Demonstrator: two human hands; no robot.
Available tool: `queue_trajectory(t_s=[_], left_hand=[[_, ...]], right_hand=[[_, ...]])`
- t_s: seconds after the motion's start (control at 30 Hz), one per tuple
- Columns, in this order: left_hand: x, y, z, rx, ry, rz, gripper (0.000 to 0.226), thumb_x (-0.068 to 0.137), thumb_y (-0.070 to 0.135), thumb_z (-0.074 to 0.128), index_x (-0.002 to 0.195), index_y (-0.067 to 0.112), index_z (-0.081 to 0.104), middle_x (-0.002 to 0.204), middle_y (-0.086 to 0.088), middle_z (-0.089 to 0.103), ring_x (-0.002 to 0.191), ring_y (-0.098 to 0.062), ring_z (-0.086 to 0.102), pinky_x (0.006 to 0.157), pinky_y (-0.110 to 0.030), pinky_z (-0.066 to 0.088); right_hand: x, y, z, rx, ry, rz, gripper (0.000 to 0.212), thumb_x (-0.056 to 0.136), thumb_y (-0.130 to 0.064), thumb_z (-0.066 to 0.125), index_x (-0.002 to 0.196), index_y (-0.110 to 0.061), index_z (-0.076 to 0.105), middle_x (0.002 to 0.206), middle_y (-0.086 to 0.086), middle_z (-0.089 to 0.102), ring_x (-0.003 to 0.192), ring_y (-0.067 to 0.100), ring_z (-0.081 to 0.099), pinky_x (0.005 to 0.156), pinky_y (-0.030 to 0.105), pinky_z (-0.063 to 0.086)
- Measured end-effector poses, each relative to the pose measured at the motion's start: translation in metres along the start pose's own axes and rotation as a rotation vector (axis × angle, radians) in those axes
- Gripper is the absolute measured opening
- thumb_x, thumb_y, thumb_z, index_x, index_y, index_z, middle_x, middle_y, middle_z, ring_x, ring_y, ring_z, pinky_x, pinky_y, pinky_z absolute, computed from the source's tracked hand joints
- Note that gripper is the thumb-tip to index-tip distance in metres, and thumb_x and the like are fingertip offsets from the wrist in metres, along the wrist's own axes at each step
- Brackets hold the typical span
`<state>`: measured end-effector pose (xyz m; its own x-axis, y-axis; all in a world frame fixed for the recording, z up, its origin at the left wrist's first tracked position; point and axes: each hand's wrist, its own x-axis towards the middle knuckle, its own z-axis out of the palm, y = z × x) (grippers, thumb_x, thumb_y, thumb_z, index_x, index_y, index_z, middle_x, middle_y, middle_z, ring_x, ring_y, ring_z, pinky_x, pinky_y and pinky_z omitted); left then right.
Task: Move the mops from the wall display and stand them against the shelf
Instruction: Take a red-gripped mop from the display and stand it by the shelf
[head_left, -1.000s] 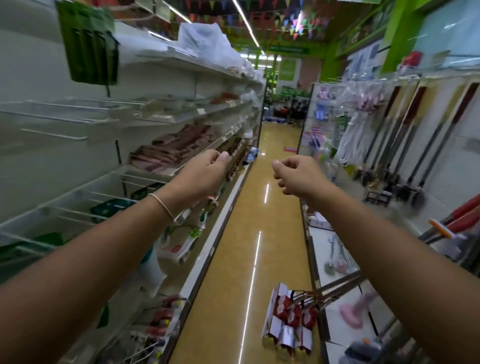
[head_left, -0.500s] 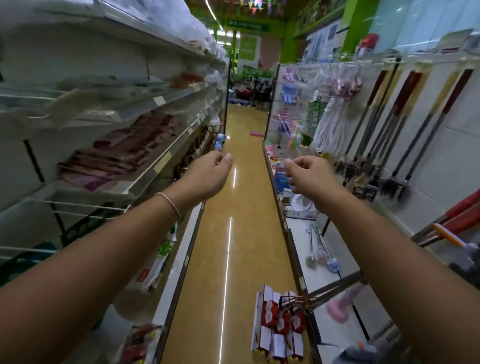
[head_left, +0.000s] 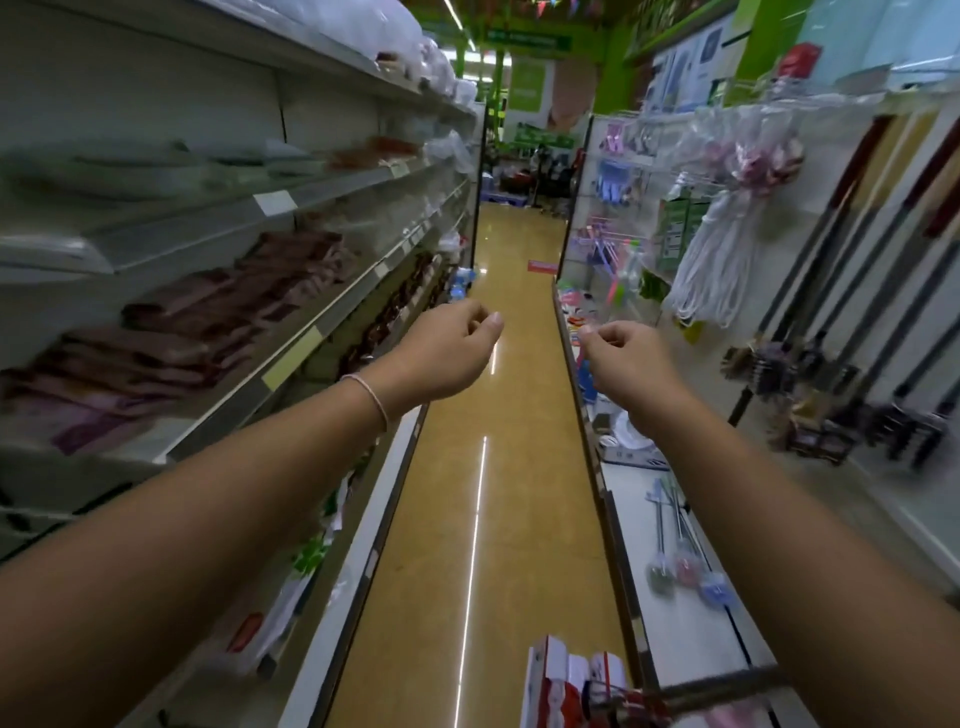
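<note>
left hand (head_left: 447, 353) and right hand (head_left: 626, 364) at frame centre, loosely curled, empty; mops (head_left: 831, 291) hung at right

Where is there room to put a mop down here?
The bare floor between the two shelf rows is free. On the low right shelf, a white patch is bare in front of the small brushes. The wall above is crowded with hanging mops, and the left shelves are stacked with cloths. Both hands hold nothing.
</note>
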<state>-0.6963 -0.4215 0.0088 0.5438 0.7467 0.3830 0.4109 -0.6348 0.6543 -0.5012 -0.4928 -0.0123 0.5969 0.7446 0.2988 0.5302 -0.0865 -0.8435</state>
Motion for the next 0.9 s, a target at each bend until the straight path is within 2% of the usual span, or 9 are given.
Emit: queue_trajectory(t_s=[0.13,0.27,0.47,0.53,0.6,0.73,0.8,0.9], left_hand=[[0.068,-0.005,0.021,0.039,-0.003,-0.001,0.037,0.099,0.040,0.040,0.120,0.015,0.059,0.106,-0.001,0.064,0.094,-0.014,0.058,0.072,-0.027,0.047],[0.124,-0.007,0.055,0.038,-0.048,-0.017,0.039,0.099,0.039,0.042,0.124,0.014,0.057,0.111,-0.003,0.064,0.100,-0.018,0.059,0.085,-0.036,0.051],[0.185,-0.004,0.116,0.020,-0.125,0.009,0.036,0.099,0.040,0.042,0.123,0.017,0.056,0.111,-0.003,0.062,0.101,-0.019,0.059,0.088,-0.038,0.051],[0.204,-0.005,0.139,0.007,-0.149,0.040,0.032,0.098,0.039,0.043,0.118,0.018,0.058,0.106,-0.002,0.063,0.096,-0.017,0.059,0.081,-0.035,0.052],[0.225,-0.008,0.161,-0.012,-0.171,0.075,0.029,0.098,0.038,0.044,0.116,0.019,0.059,0.102,0.001,0.062,0.091,-0.014,0.058,0.071,-0.026,0.047],[0.269,-0.017,0.207,-0.047,-0.258,0.128,0.028,0.098,0.033,0.045,0.118,0.019,0.058,0.100,0.004,0.058,0.089,-0.014,0.056,0.064,-0.021,0.042],[0.291,-0.020,0.227,-0.050,-0.306,0.181,0.026,0.098,0.031,0.046,0.116,0.017,0.059,0.100,0.002,0.059,0.088,-0.015,0.057,0.064,-0.019,0.044],[0.330,-0.023,0.258,-0.048,-0.362,0.271,0.026,0.096,0.025,0.048,0.111,0.010,0.062,0.104,-0.007,0.065,0.094,-0.025,0.061,0.075,-0.030,0.047]], right_hand=[[0.066,0.023,-0.004,-0.018,-0.004,-0.006,0.038,0.092,-0.039,0.056,0.072,-0.008,0.067,0.070,0.010,0.066,0.063,0.020,0.057,0.065,0.038,0.048],[0.121,0.051,-0.013,-0.033,0.022,0.006,0.033,0.092,-0.038,0.059,0.072,-0.013,0.068,0.066,0.001,0.064,0.065,0.017,0.056,0.068,0.038,0.048],[0.164,0.098,-0.037,-0.049,0.063,0.086,0.029,0.094,-0.037,0.058,0.073,-0.019,0.067,0.068,-0.004,0.065,0.066,0.016,0.060,0.064,0.035,0.051],[0.175,0.113,-0.047,-0.060,0.109,0.113,0.028,0.093,-0.035,0.059,0.072,-0.019,0.067,0.066,-0.005,0.065,0.064,0.014,0.059,0.063,0.033,0.049],[0.186,0.129,-0.058,-0.087,0.144,0.145,0.026,0.094,-0.036,0.059,0.074,-0.022,0.066,0.070,-0.005,0.066,0.069,0.016,0.061,0.071,0.036,0.052],[0.208,0.158,-0.081,-0.133,0.227,0.227,0.026,0.094,-0.037,0.059,0.079,-0.018,0.067,0.071,-0.004,0.063,0.075,0.021,0.062,0.082,0.047,0.057],[0.219,0.169,-0.089,-0.154,0.279,0.259,0.027,0.094,-0.035,0.059,0.082,-0.014,0.069,0.071,-0.004,0.063,0.078,0.022,0.063,0.084,0.048,0.057],[0.235,0.186,-0.099,-0.166,0.361,0.329,0.031,0.094,-0.037,0.058,0.081,-0.011,0.068,0.066,-0.002,0.059,0.070,0.021,0.058,0.070,0.038,0.052]])
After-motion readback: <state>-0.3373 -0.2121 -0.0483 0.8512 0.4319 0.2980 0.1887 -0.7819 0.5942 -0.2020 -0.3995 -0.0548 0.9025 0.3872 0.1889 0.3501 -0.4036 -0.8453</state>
